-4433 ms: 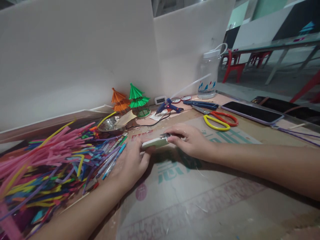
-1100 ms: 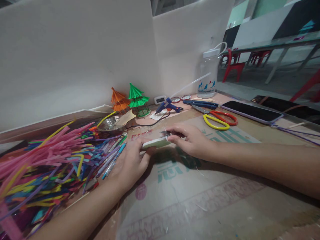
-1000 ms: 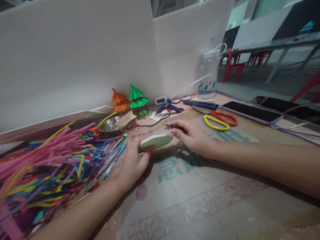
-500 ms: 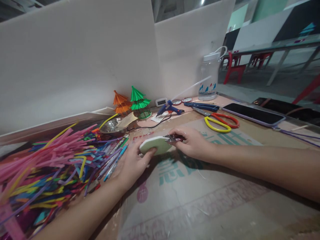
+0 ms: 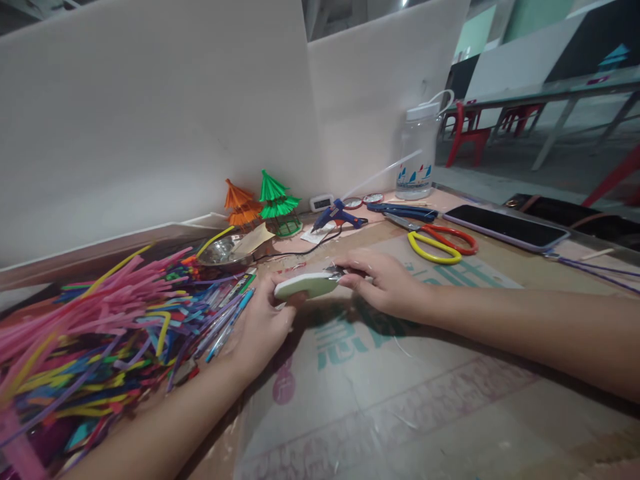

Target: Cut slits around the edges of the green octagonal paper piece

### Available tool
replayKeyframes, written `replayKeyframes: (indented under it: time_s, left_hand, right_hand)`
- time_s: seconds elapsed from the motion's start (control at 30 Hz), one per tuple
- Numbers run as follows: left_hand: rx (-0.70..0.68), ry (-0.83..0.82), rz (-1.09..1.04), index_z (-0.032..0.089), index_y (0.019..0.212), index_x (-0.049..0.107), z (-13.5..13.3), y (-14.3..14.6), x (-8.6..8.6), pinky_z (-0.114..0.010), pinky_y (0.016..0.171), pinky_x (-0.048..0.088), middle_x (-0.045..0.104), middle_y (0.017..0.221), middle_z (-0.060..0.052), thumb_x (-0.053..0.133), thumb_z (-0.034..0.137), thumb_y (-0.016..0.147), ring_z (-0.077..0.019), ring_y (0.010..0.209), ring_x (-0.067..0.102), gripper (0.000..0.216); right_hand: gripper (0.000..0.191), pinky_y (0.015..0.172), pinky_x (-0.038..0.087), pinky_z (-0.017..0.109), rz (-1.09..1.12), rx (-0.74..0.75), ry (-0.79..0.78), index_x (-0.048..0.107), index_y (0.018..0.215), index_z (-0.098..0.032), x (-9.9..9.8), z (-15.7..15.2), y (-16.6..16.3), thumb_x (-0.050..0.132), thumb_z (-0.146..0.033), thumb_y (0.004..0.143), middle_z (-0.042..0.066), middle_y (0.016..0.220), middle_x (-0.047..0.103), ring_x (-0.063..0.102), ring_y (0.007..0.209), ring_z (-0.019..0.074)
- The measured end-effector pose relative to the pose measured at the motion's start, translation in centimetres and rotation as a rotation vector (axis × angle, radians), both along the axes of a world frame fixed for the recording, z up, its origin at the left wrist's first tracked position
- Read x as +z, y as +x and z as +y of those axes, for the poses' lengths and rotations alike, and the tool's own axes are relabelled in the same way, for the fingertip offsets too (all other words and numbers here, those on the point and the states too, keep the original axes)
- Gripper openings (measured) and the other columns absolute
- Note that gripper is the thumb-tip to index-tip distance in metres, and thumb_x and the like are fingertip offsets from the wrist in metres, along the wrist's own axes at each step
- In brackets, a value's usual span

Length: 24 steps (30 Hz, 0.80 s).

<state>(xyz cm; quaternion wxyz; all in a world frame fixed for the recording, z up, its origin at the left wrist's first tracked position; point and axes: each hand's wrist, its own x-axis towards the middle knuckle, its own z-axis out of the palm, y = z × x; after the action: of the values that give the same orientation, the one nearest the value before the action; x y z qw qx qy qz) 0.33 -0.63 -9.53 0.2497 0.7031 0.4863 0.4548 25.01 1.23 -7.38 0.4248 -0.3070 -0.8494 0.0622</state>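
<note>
On counter (image 5: pixel 443 198) before white panel (image 5: pixel 160 120), with pile of colourful craft strips (image 5: pixel 110 310) and metal bowl (image 5: pixel 216 253) to left, orange tower (image 5: pixel 243 212), green tower (image 5: pixel 274 203), glue gun (image 5: pixel 334 215) and bottle (image 5: pixel 414 150) along back, and scissors (image 5: pixel 416 231), pliers (image 5: pixel 406 212) and phone (image 5: pixel 505 228) to right. Pinching pale green-and-white disc (image 5: pixel 310 285), tilted, by its left end in left hand (image 5: pixel 265 323), above printed sheet (image 5: pixel 370 400), mid-view; gripping small dark tool (image 5: pixel 335 269) in right hand (image 5: pixel 385 280) at disc's right edge, mostly hidden, so cannot tell what kind.
</note>
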Motion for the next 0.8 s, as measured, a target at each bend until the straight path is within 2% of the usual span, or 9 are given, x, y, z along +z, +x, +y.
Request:
replayKeyframes:
  time_s: [0.23,0.4,0.53,0.63,0.8]
  left_hand:
    - [0.017,0.073,0.081,0.022,0.091,0.051,0.10,-0.48,-0.43,-0.027,0.070,0.045,0.057,0.084,0.002,0.062,0.025,0.088,-0.0142,0.078,0.059,0.012]
    - [0.037,0.104,0.131,0.022,0.091,0.052,0.10,-0.52,-0.49,-0.028,0.068,0.044,0.058,0.084,0.000,0.063,0.030,0.090,-0.0154,0.077,0.059,0.014]
    - [0.002,0.090,0.130,0.022,0.090,0.052,-0.06,-0.38,-0.36,-0.028,0.071,0.046,0.060,0.087,0.000,0.061,0.030,0.090,-0.0162,0.080,0.061,0.012]
    - [0.014,0.104,0.146,0.022,0.098,0.054,-0.02,-0.34,-0.40,-0.029,0.075,0.048,0.063,0.092,-0.001,0.063,0.028,0.088,-0.0174,0.085,0.062,0.014]
    - [0.040,0.120,0.126,0.024,0.119,0.052,0.39,-0.38,-0.73,-0.031,0.080,0.052,0.065,0.109,-0.005,0.057,0.040,0.094,-0.0198,0.095,0.064,0.030]
  right_hand:
    - [0.032,0.072,0.049,0.034,-0.049,-0.011,0.045,0.072,0.106,-0.014,0.28,-0.35,-0.07,0.050,-0.035,0.100,0.012,0.094,0.076,0.067,0.083,0.0230]
    - [0.029,0.075,0.051,0.034,-0.024,0.006,0.011,0.072,0.109,-0.017,0.15,-0.33,-0.04,0.053,-0.036,0.099,0.010,0.098,0.077,0.067,0.086,0.0217]
    - [0.026,0.078,0.050,0.034,0.004,0.018,-0.046,0.074,0.103,-0.019,0.12,-0.33,-0.11,0.053,-0.033,0.099,0.008,0.098,0.077,0.068,0.089,0.0215]
    - [0.024,0.076,0.049,0.032,0.058,0.006,-0.138,0.074,0.098,-0.019,0.32,-0.21,-0.26,0.053,-0.031,0.098,0.007,0.092,0.076,0.067,0.085,0.0201]
    - [0.024,0.066,0.045,0.027,0.167,-0.040,-0.290,0.071,0.095,-0.017,0.62,0.59,-0.42,0.052,-0.032,0.098,0.005,0.086,0.073,0.062,0.076,0.0170]
